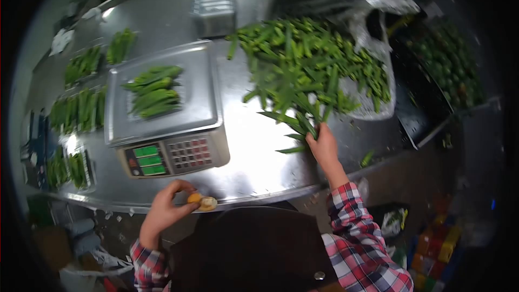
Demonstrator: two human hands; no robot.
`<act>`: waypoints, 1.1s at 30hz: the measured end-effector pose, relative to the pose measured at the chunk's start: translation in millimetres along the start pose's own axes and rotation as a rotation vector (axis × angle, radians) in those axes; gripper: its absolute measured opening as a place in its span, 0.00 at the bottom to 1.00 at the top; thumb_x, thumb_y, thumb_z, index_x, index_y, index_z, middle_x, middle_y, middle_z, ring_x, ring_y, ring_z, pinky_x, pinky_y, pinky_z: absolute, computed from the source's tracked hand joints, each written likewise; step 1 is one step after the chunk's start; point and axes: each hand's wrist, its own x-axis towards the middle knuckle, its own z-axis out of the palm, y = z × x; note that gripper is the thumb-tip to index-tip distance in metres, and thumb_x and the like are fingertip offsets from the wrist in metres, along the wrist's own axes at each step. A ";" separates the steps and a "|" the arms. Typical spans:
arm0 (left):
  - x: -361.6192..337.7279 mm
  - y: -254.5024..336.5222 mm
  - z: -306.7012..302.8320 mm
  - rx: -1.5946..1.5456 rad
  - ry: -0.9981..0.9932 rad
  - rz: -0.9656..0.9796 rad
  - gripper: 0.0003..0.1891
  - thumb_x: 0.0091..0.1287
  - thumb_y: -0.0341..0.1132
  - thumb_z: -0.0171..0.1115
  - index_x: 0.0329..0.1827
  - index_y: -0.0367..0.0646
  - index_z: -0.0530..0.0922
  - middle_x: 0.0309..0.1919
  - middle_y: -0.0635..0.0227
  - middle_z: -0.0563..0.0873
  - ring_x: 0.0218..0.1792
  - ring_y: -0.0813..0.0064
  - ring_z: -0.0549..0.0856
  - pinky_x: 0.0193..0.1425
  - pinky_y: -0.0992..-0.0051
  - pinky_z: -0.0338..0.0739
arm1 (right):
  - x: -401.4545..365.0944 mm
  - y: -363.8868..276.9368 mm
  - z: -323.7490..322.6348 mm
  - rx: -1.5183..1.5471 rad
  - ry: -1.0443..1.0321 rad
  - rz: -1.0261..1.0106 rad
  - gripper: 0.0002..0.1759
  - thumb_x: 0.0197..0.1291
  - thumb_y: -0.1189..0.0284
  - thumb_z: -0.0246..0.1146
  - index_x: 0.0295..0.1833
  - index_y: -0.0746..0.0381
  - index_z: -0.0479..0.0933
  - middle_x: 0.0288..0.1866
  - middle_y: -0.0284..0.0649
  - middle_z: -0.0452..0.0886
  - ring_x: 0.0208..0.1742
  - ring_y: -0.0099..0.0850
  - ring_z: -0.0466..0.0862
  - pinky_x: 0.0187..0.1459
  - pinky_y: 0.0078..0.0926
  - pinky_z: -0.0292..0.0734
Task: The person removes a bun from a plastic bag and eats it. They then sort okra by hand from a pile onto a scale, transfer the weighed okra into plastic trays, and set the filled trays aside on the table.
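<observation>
My left hand (168, 206) is at the near table edge, thumb and fingers pinched on a small, partly peeled orange fruit (207, 203), its pale inner side showing. My right hand (325, 147) is closed round several green okra pods (296, 124) that stick out to the left, at the near side of a large okra heap (294, 57). Between my hands and farther back stands a weighing scale (203, 100) with green displays. On its steel pan lies a clear tray of okra (155, 91).
Several packed okra trays (78, 109) lie left of the scale. Behind it stands a stack of clear empty trays (214, 8). A plastic bag (386, 94) lies under and around the heap's right side. At far right, a black crate (424, 108) adjoins dark green produce (448, 65).
</observation>
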 end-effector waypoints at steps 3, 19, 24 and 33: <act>-3.5 -64.7 0.1 0.039 0.019 -0.174 0.15 0.51 0.33 0.70 0.38 0.37 0.77 0.35 0.63 0.83 0.41 0.72 0.81 0.50 0.75 0.73 | 3.9 6.1 10.6 -0.077 -0.026 -0.045 0.19 0.49 0.65 0.64 0.42 0.68 0.72 0.36 0.55 0.77 0.41 0.54 0.77 0.39 0.45 0.72; 53.5 -56.8 -131.4 0.349 0.858 0.240 0.09 0.61 0.28 0.56 0.43 0.36 0.77 0.47 0.55 0.80 0.49 0.58 0.79 0.52 0.67 0.72 | 84.4 -263.9 24.3 0.472 -0.201 -0.910 0.16 0.53 0.75 0.62 0.48 0.67 0.72 0.38 0.43 0.75 0.39 0.35 0.77 0.43 0.26 0.72; 144.1 -64.5 -168.4 0.695 0.781 0.373 0.15 0.57 0.25 0.57 0.49 0.38 0.76 0.52 0.56 0.77 0.55 0.56 0.74 0.60 0.65 0.68 | 116.6 -328.8 57.4 0.427 -0.228 -1.005 0.16 0.52 0.74 0.62 0.48 0.65 0.73 0.39 0.45 0.75 0.43 0.41 0.76 0.47 0.31 0.71; 136.0 -54.8 -139.0 0.093 0.821 0.347 0.08 0.60 0.24 0.55 0.41 0.40 0.79 0.39 0.60 0.80 0.46 0.65 0.78 0.48 0.73 0.73 | 129.3 -349.0 75.8 0.281 -0.361 -1.225 0.19 0.52 0.69 0.64 0.50 0.63 0.75 0.43 0.45 0.75 0.47 0.44 0.73 0.50 0.35 0.69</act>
